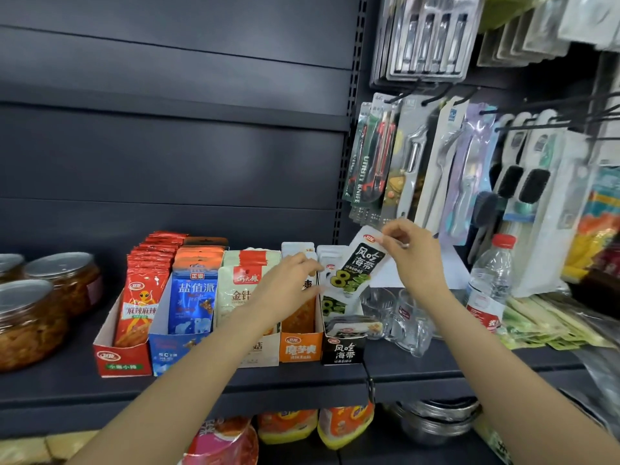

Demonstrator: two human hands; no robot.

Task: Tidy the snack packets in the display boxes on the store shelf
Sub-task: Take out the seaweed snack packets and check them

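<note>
Right hand: thumb and forefinger pinch the white top edge of a black seaweed packet, other fingers loosely curled. Pkt hangs tilted below the fingertips, top leaning right, lower end over the black display box at the row's right end. More pkts of the same kind stand in that box, just under the held one.

Left hand: fingers extended and close together, tips at the left edge of the black-box pkts, palm across the top of the orange display box (contact w/ the orange pkts likely, cannot tell for certain).

Left of that hand, in order: white box, blue box, red box, each w/ upright pkts, all on the dark shelf.

Right of the right hand's wrist: glass cups, then a water bottle. Above the fingertips: hanging kitchen tools. Far left: jars.
</note>
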